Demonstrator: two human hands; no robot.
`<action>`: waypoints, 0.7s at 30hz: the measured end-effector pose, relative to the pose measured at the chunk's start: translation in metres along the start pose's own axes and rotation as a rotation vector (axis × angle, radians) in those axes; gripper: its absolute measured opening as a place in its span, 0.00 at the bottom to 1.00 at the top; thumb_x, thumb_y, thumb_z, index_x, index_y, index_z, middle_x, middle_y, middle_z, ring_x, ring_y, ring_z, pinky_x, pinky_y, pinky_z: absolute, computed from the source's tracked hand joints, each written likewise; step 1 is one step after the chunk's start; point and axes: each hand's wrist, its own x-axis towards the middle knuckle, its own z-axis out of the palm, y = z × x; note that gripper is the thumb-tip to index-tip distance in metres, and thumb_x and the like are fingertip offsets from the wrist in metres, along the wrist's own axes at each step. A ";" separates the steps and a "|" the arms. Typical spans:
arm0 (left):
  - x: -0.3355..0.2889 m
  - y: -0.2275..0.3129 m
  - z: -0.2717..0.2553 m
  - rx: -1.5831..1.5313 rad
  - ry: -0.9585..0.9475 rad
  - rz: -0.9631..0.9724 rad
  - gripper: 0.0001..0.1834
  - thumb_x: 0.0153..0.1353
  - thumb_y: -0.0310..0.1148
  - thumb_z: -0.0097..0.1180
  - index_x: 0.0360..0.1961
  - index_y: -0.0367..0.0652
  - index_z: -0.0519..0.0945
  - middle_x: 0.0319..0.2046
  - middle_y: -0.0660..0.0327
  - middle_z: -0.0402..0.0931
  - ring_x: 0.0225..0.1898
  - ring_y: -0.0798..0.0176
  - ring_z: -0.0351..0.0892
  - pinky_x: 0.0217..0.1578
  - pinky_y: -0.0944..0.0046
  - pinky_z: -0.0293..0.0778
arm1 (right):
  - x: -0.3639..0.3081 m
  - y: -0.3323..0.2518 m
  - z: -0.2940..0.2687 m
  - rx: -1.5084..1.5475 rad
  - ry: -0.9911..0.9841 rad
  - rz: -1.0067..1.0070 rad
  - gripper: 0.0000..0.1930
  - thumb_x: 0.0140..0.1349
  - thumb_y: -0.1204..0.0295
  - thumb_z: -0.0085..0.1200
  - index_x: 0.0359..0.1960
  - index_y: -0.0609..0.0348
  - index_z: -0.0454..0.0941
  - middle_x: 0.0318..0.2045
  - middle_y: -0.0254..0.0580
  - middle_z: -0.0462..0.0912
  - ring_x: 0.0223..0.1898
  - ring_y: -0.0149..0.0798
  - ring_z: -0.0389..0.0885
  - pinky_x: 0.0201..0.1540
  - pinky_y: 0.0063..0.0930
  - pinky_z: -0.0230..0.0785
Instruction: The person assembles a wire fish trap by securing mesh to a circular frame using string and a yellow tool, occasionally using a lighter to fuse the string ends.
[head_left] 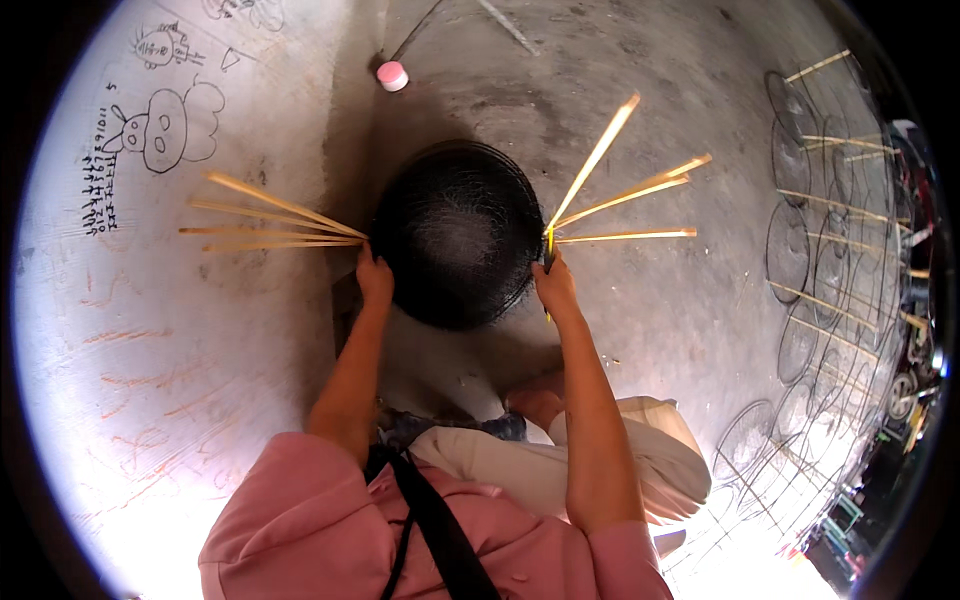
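Observation:
A stack of round black mesh discs (455, 235) lies in front of me, with fine netting across its top. Pale wooden sticks (270, 212) fan out from its left rim, and more wooden sticks (630, 190) spread from its right rim. My left hand (375, 277) is closed at the left rim, where the sticks come together. Closed at the right rim, my right hand (555, 284) has a thin yellow and black thing (550, 252) in it. Its kind is unclear, since the fingers cover part of it.
A pale wall (200, 300) with drawings rises at the left. On the concrete floor (660, 300) at the right lie several wire hoops (790, 250) with wooden sticks. A pink-lidded round container (393, 76) is beyond the stack. Clutter (910, 380) lines the far right.

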 end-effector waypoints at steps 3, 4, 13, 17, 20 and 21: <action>0.003 -0.008 -0.015 0.088 0.001 0.051 0.32 0.73 0.19 0.57 0.78 0.26 0.72 0.69 0.31 0.77 0.69 0.30 0.79 0.72 0.47 0.74 | -0.014 0.014 -0.028 -0.106 0.228 -0.265 0.29 0.73 0.64 0.66 0.71 0.61 0.77 0.54 0.68 0.89 0.60 0.68 0.87 0.63 0.59 0.79; -0.009 -0.005 -0.029 0.098 0.020 0.059 0.31 0.73 0.19 0.58 0.77 0.26 0.73 0.66 0.34 0.77 0.66 0.34 0.79 0.69 0.49 0.74 | -0.027 0.007 -0.051 -0.201 0.069 -0.141 0.24 0.73 0.65 0.66 0.66 0.62 0.80 0.52 0.66 0.90 0.59 0.70 0.87 0.62 0.60 0.79; -0.310 0.336 -0.030 -0.601 -1.420 0.429 0.23 0.74 0.22 0.65 0.68 0.33 0.79 0.40 0.60 0.79 0.40 0.66 0.78 0.41 0.65 0.74 | -0.255 0.006 -0.236 1.142 -0.114 -0.028 0.16 0.83 0.63 0.59 0.55 0.67 0.83 0.46 0.48 0.91 0.47 0.40 0.89 0.55 0.39 0.84; -0.455 0.432 -0.046 -0.570 -2.008 0.371 0.08 0.81 0.29 0.59 0.51 0.34 0.82 0.27 0.66 0.76 0.27 0.72 0.75 0.29 0.67 0.69 | -0.412 0.038 -0.332 1.655 0.238 -0.334 0.18 0.87 0.56 0.53 0.56 0.61 0.79 0.48 0.49 0.89 0.48 0.47 0.88 0.56 0.45 0.82; -0.510 0.459 -0.071 -0.648 -2.127 0.245 0.16 0.86 0.35 0.53 0.40 0.36 0.81 0.23 0.66 0.73 0.23 0.73 0.71 0.27 0.68 0.68 | -0.528 0.104 -0.393 1.754 0.319 -0.502 0.17 0.86 0.54 0.53 0.52 0.56 0.78 0.41 0.45 0.88 0.43 0.47 0.86 0.52 0.44 0.80; -0.524 0.463 -0.075 -0.643 -2.087 0.242 0.17 0.87 0.37 0.53 0.39 0.37 0.80 0.22 0.65 0.73 0.22 0.72 0.70 0.27 0.68 0.68 | -0.560 0.119 -0.402 1.749 0.360 -0.479 0.18 0.85 0.54 0.54 0.52 0.58 0.78 0.42 0.47 0.88 0.42 0.47 0.87 0.49 0.43 0.81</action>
